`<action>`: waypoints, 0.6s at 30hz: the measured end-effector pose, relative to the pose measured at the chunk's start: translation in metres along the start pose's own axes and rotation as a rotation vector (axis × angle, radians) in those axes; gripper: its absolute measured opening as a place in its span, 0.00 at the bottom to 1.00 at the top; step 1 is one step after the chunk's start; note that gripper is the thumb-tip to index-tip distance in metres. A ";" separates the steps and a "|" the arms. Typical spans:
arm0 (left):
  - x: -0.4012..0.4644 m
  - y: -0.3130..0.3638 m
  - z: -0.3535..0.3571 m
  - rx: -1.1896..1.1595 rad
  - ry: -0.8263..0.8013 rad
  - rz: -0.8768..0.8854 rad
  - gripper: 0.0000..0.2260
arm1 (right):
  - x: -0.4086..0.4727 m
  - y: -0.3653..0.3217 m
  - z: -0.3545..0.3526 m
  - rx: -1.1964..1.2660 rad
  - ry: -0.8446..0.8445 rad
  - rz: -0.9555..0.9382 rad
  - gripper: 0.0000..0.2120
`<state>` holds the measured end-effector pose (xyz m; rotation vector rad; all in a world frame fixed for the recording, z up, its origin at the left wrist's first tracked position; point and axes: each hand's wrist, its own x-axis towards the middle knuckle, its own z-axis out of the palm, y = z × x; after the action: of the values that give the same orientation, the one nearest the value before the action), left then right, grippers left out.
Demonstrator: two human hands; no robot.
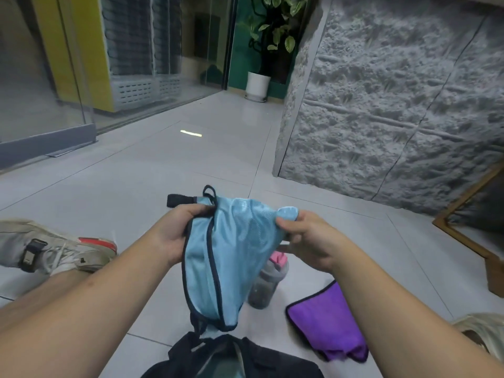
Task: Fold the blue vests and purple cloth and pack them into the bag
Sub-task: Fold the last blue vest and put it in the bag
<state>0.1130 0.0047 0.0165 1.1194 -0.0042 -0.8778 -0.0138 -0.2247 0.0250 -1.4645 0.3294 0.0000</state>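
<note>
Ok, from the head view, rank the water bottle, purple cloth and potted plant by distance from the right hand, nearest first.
1. Water bottle: on the floor just below and left of the right hand, partly behind the blue vest.
2. Purple cloth: on the floor lower down, under the right forearm.
3. Potted plant: far off, by the green wall.

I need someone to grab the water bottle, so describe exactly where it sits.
On the tiled floor, look behind the blue vest held up in both hands. The grey bottle stands there upright, left of the purple cloth; its pink lid sets it apart.
</note>
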 end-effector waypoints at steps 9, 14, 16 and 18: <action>0.004 0.002 -0.014 0.002 0.079 -0.243 0.40 | 0.003 -0.015 0.013 -0.130 0.458 0.075 0.10; 0.000 0.003 0.004 0.405 0.015 0.051 0.48 | 0.000 -0.020 0.005 0.068 0.416 0.065 0.44; 0.000 0.004 0.007 0.559 0.041 0.109 0.44 | -0.006 -0.027 0.003 -0.001 0.264 0.052 0.41; 0.000 0.006 0.007 0.722 0.062 0.145 0.37 | -0.009 -0.031 0.002 -0.217 0.153 0.060 0.34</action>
<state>0.1138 0.0003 0.0250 1.7926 -0.3719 -0.7229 -0.0155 -0.2247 0.0572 -1.6729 0.5102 -0.0286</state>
